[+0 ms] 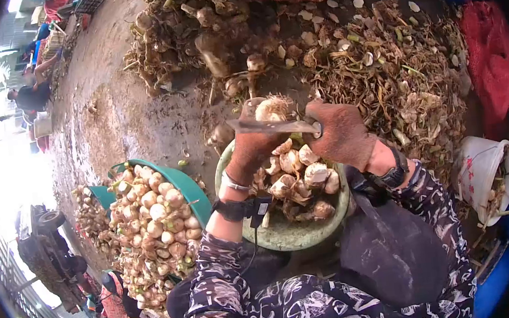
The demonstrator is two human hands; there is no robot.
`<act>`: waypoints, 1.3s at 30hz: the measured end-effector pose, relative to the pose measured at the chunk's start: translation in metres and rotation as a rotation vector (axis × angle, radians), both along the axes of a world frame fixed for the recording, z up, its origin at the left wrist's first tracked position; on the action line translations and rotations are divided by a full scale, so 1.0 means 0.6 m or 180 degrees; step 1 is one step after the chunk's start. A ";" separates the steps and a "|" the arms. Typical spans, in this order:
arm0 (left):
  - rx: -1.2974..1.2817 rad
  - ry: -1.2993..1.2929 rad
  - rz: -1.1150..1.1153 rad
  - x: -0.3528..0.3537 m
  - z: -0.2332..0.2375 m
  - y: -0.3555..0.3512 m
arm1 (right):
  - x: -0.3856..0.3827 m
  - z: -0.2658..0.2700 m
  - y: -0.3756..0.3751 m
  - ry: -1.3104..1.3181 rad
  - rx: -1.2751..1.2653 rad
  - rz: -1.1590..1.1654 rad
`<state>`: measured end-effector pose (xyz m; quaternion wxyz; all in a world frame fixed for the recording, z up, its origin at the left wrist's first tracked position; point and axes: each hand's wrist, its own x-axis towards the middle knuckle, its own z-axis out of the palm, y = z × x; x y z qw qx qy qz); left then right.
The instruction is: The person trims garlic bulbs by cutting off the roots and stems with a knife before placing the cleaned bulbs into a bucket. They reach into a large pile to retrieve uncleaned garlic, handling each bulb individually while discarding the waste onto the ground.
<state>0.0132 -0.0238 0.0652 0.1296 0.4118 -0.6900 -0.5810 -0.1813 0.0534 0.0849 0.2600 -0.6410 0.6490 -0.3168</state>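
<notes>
My left hand [250, 152], in a brown work glove, is closed around a garlic bulb [270, 109] whose roots point up and to the right. A knife [268, 126] lies across the front of that bulb, its blade toward the left. My right hand [339, 133], gloved the same way, grips its handle. Just below both hands stands a pale green basin [259, 239] between my legs. Inside it are several trimmed garlic bulbs [291, 163] and some dirty scraps.
A pile of garlic with stalks [192, 24] lies ahead. Cut stalks and peelings [393, 72] spread to the right, near a white bucket [472, 176] and red mesh sack [493, 56]. At left, garlic heaps [156, 220] by a green tub [187, 187]; people are farther off.
</notes>
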 end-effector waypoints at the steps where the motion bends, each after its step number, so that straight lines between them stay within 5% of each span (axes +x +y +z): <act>1: -0.1656 -0.0438 -0.0374 -0.002 0.000 0.008 | 0.003 -0.001 0.002 0.0214 -0.0099 0.0153; 2: -0.3303 -0.0884 -0.0756 -0.003 0.000 0.016 | 0.006 -0.002 0.006 0.0190 -0.0140 0.0172; 5: -0.3375 -0.0936 -0.0597 0.005 -0.009 0.036 | 0.008 -0.010 0.011 0.0229 -0.0254 0.0286; 8: -0.1189 -0.0137 0.0316 0.018 -0.047 0.072 | 0.013 -0.039 0.020 0.0357 -0.0267 0.0211; 11: -0.2453 -0.0609 0.0000 0.010 -0.035 0.075 | 0.013 -0.057 0.022 0.0387 -0.0299 0.0142; 15: -0.0791 -0.0537 0.0460 0.018 -0.039 0.106 | 0.003 -0.103 0.028 0.0175 -0.0550 0.0024; 16: -0.0629 -0.0197 0.0713 0.015 -0.026 0.118 | -0.005 -0.116 0.029 0.0232 -0.0083 0.0084; 17: -0.0376 0.0297 0.0720 -0.002 0.026 0.125 | -0.032 -0.144 0.002 0.0361 0.2100 -0.0411; 18: -0.0101 0.0783 0.0714 -0.020 0.078 0.131 | -0.100 -0.223 0.010 0.0761 0.2201 -0.0280; 21: -0.0905 0.0720 0.0551 -0.022 0.112 0.133 | -0.157 -0.154 0.042 0.0494 0.1610 -0.1370; 23: 0.0964 0.1143 0.1578 -0.041 0.091 0.113 | -0.139 -0.111 0.039 0.0367 0.0766 -0.1362; 24: -0.0003 0.0436 0.1105 -0.023 0.058 0.093 | -0.126 -0.124 0.038 0.0423 0.0693 -0.1188; 25: 0.0210 0.0432 0.1141 -0.018 0.038 0.089 | -0.105 -0.118 0.043 0.0398 0.0720 -0.1144; 27: -0.1631 -0.0342 0.1035 -0.008 0.027 0.085 | -0.066 -0.100 0.054 0.0045 0.0516 -0.0916; 28: -0.1653 -0.0353 0.1024 -0.005 0.032 0.082 | -0.055 -0.109 0.055 0.0024 0.0499 -0.0922; 30: 0.0062 0.0253 0.1914 -0.006 0.043 0.082 | -0.042 -0.135 0.057 -0.0346 0.0553 -0.0834; 37: 0.0849 0.2221 0.3246 -0.012 -0.077 0.099 | -0.043 -0.080 0.004 -0.0551 -0.0002 -0.1130; 38: 0.0538 0.2006 0.3106 -0.026 -0.084 0.104 | -0.036 -0.032 -0.007 -0.1059 -0.0541 -0.1134; 39: -0.0736 0.1005 0.2435 -0.033 -0.068 0.108 | -0.023 -0.027 -0.016 -0.1054 -0.0524 -0.1154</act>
